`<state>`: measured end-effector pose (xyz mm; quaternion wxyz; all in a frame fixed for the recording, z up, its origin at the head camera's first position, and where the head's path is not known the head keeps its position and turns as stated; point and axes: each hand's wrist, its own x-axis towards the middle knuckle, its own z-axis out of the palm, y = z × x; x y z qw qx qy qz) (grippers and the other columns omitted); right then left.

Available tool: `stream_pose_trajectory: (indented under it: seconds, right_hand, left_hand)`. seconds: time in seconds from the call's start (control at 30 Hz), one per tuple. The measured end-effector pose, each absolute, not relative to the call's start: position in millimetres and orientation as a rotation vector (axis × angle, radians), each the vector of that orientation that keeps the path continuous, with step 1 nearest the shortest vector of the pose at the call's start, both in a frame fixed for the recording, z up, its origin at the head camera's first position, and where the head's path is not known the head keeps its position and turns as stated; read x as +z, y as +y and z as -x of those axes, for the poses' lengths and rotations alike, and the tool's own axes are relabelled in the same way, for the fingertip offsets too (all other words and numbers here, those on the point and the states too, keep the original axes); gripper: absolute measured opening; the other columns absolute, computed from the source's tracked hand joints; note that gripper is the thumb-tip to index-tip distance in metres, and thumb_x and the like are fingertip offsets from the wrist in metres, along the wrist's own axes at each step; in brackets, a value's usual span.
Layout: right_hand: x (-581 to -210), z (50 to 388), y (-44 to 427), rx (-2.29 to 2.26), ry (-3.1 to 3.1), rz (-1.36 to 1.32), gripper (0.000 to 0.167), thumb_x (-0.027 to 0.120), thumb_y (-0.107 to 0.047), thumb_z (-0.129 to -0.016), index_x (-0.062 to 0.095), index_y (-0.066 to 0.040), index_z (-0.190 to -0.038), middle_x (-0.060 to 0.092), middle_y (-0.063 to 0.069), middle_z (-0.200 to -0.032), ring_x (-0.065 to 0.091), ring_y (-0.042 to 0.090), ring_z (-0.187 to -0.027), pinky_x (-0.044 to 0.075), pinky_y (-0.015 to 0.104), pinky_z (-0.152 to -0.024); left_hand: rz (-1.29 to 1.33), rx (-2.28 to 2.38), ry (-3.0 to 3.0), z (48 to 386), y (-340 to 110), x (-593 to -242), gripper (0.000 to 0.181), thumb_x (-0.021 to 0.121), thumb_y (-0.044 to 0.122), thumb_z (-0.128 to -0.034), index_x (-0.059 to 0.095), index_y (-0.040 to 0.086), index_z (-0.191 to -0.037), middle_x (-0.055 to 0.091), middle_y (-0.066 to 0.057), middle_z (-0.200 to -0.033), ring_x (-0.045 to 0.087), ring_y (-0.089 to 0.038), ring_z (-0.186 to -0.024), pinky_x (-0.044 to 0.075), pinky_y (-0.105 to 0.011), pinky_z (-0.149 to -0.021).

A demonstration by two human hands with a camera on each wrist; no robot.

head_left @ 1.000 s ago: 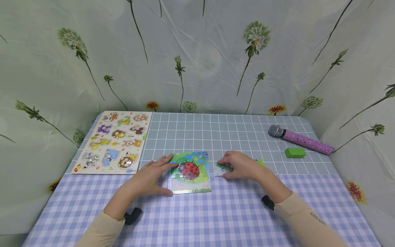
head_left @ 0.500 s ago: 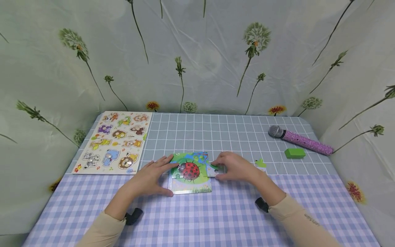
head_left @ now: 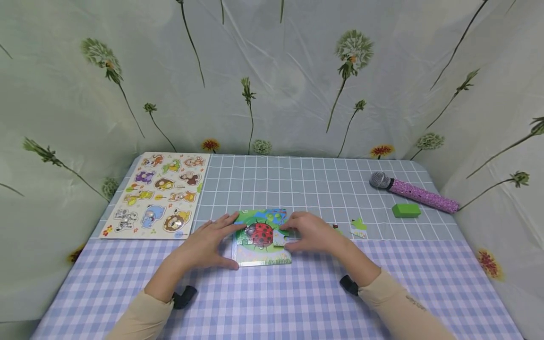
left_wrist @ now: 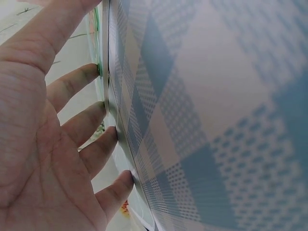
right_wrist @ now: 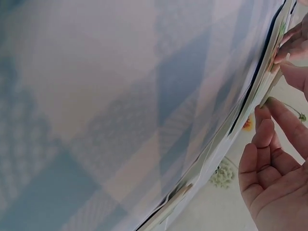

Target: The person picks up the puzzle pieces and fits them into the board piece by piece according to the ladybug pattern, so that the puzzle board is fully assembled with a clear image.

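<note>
Fitting a piece into a ladybird jigsaw. The right grip (head_left: 308,232) – a person's bare hand – pinches a thin, pale-and-green jigsaw piece (head_left: 278,239) between thumb and fingers, above the right part of a square, glossy jigsaw board printed with a red ladybird (head_left: 255,257). Whether the piece touches the board cannot be told. The left grip (head_left: 210,243) grasps nothing: its fingers are extended, with fingertips on the board's left side and the thumb at its near left corner. Two loose pieces lie on the cloth-covered counter (head_left: 272,302): a green-and-white jigsaw piece (head_left: 359,227) to the right of the right grip, and a partly hidden jigsaw piece (head_left: 335,226) just beyond its wrist.

The step in hand appears to be placement. The next move would call for turning the piece until its tabs match their neighbours, then pressing it flat – the left grip bracing the board, since a light board could slide or a misaligned tab could ride up.
</note>
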<state>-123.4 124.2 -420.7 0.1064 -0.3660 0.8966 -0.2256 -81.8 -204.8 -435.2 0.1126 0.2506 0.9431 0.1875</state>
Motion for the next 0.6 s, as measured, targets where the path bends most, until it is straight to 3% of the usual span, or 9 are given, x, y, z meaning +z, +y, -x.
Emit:
stream_pose_trajectory:
  seconds: [0.37, 0.6]
  right_hand:
    - [-417.8, 120.4, 109.8, -0.636, 2.610, 1.112, 0.041, 0.087, -0.027, -0.086, 0.081, -0.011, -0.124, 0.075, 0.001, -0.116, 0.068, 0.014, -0.100, 0.061, 0.033, -0.088]
    - [-414.5, 122.4, 99.5, -0.585, 2.600, 1.189, 0.041, 0.086, -0.028, -0.087, 0.081, -0.012, -0.124, 0.073, -0.001, -0.104, 0.056, 0.009, -0.084, 0.051, 0.023, -0.072]
  left_hand:
    - [-0.729, 0.553, 2.765, 82.4, -205.0, -435.5, 0.101, 0.094, 0.059, -0.0742, 0.053, 0.024, -0.160, 0.031, -0.010, -0.178, 0.034, -0.045, -0.161, 0.032, -0.077, -0.122]
    - [-0.725, 0.542, 2.761, 82.5, -205.8, -436.4, 0.102, 0.093, 0.061, -0.0739, 0.053, 0.025, -0.160, 0.030, -0.009, -0.178, 0.034, -0.044, -0.161, 0.032, -0.077, -0.122]
